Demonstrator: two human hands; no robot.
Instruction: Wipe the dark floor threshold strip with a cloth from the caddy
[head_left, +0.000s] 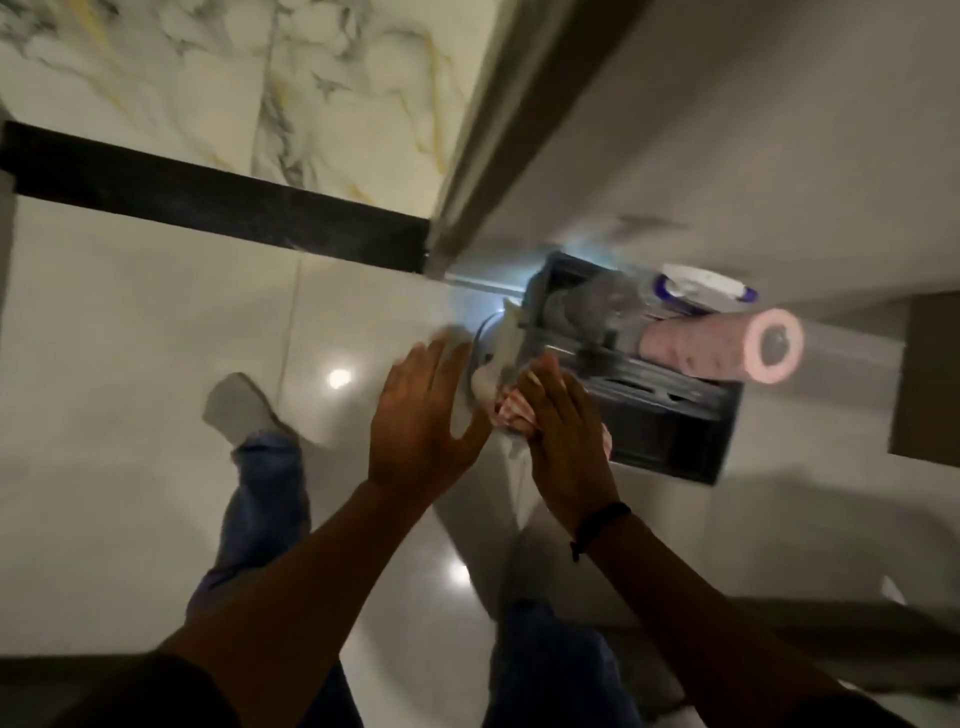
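The dark threshold strip (208, 195) runs across the pale floor at the upper left, ending at a door frame. A grey caddy (670, 410) stands on the floor by the wall at right. A red-and-white cloth (511, 413) sits at the caddy's near end. My right hand (566, 441) is closed around that cloth. My left hand (426, 421) hovers beside it, fingers spread, over a pale grey cloth (480, 374) that it is not gripping. The frame is blurred by motion.
The caddy holds a pink roll (727, 345) and a white-capped spray bottle (696, 286). A door frame (498, 130) rises at centre, with marble floor (234, 78) beyond the strip. My shoe (239, 408) and jeans are on the glossy tiles at lower left.
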